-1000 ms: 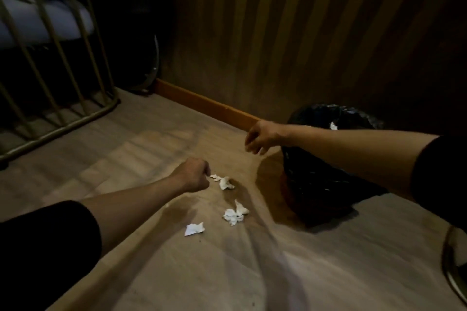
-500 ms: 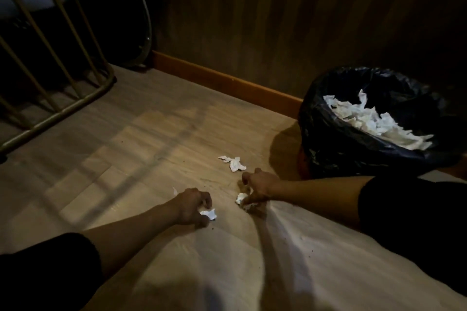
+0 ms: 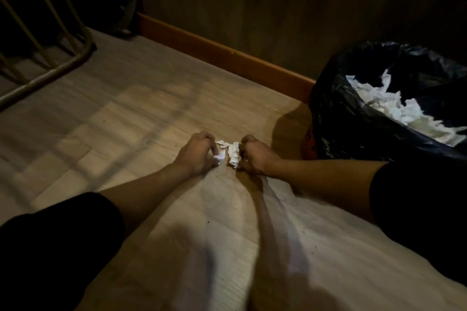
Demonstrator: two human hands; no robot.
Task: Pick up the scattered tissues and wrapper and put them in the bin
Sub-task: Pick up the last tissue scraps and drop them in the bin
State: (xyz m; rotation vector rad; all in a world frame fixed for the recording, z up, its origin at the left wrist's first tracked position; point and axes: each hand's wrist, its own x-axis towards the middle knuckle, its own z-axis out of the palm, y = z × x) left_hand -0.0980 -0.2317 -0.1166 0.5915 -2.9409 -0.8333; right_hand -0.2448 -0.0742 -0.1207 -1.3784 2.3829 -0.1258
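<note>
Crumpled white tissues (image 3: 232,153) lie bunched on the wooden floor between my two hands. My left hand (image 3: 197,154) curls around a small white piece (image 3: 219,158) at its fingertips. My right hand (image 3: 255,156) closes on the right side of the tissue bunch. The bin (image 3: 353,129), lined with a black bag, stands to the right against the wall and holds a heap of white tissues (image 3: 404,108). No wrapper is distinguishable in the dim light.
A metal frame (image 3: 50,73) with slanted bars stands at the far left on the floor. An orange skirting board (image 3: 227,58) runs along the dark wall behind. A curved dark object (image 3: 129,7) leans in the corner.
Both hands have come together at the middle of the floor, gathering the separate tissue pieces into one bunch. The view has shifted closer and toward the bin.
</note>
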